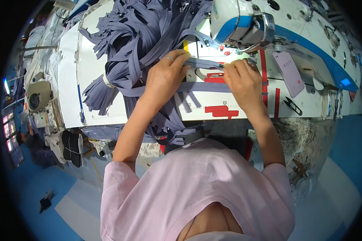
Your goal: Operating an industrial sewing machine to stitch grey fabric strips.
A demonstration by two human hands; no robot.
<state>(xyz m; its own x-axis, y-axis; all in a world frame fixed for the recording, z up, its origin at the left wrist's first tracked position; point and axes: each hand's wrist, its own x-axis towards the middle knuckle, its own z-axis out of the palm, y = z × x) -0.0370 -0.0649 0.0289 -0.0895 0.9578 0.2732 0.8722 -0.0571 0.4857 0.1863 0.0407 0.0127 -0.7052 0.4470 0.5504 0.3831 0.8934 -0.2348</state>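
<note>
A grey-blue zipper [203, 63] is stretched between my two hands, just in front of the sewing machine [241, 25]. My left hand [165, 76] is closed on its left part, a ring on one finger. My right hand [244, 82] pinches the zipper's right end close to the machine's needle area; the fingertips partly hide that end. Nearer to me, another grey-blue strip [205, 87] lies across the white table and passes under my right hand. A large heap of grey-blue zippers [142, 36] fills the table's left, with one bunch tied by a pale band [107, 80].
To the right of my right hand lie a pink phone [288, 74] and black thread snips [293, 106]. Red tape strips [219, 111] mark the white tabletop [197, 114]. Loose zipper ends [169, 130] hang over the front edge near my body.
</note>
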